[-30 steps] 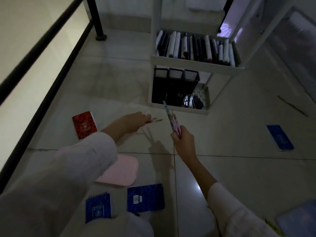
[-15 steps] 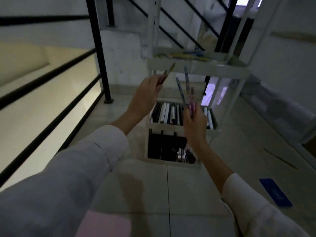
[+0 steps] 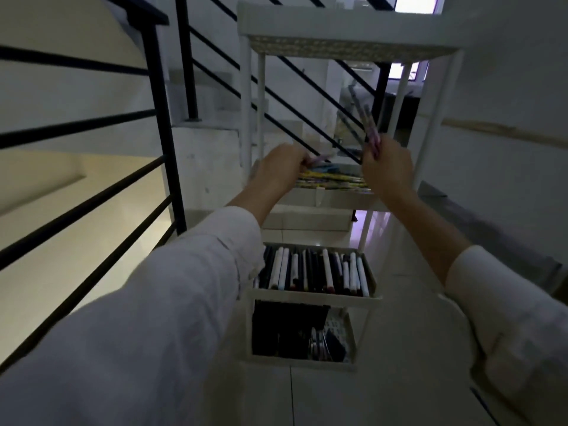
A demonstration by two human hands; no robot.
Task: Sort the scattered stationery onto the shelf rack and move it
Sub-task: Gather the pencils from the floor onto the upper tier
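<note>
From my head camera, both my hands have gone higher and further forward than half a second ago, and I now see the white shelf rack (image 3: 347, 44) from lower, its top tier above my knuckles. My left hand (image 3: 281, 167) has dropped from an upright hold to the edge of the second tier; its fingers are curled together around a pinkish pencil (image 3: 319, 159), whose tip points right, over the yellow and blue pencils in the tier (image 3: 332, 178) just beyond my fingertips. My right hand (image 3: 388, 167) is level with the left and well apart from it, fingers clamped on a bunch of pens (image 3: 367, 124) that fans up and to the left from my fist, blurred with motion. Below both wrists sits the tier of black and white markers (image 3: 313, 269), and under that the bottom tier with dark file boxes (image 3: 285, 327). The black stair railing (image 3: 159, 103) stands to the left of my left sleeve (image 3: 172, 318). The blue notebook seen earlier on the floor is out of view.
</note>
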